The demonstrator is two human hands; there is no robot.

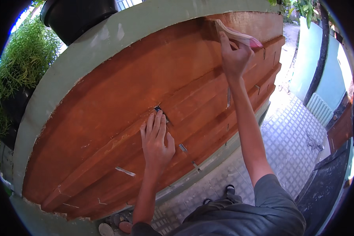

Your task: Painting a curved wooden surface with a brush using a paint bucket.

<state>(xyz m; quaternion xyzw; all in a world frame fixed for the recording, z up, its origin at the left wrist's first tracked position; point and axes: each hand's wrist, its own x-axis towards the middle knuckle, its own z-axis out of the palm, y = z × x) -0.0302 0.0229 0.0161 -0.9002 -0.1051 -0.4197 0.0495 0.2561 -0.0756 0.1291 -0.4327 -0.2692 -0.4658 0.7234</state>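
Observation:
My right hand [236, 57] is raised to the upper right of an orange-brown painted wall [129, 82]. Pinched in its fingers is a folded cloth [239, 35], pale with a pink end, held against the wall just under the green coping [171, 13]. Lower and nearer the middle, my left hand [157, 146] rests on the wall's stepped ledge with its fingers a little apart and nothing in it. Just beyond its fingertips is a small dark gap [157, 109] in the ledge, partly covered by the fingers.
A black plant pot [79, 17] stands on the coping, and a leafy green plant [23, 59] grows beyond it at left. Patterned paving [292, 132] runs along the wall's foot. Sandals or similar round items [106, 228] lie at the bottom. A dark panel [324, 177] stands at right.

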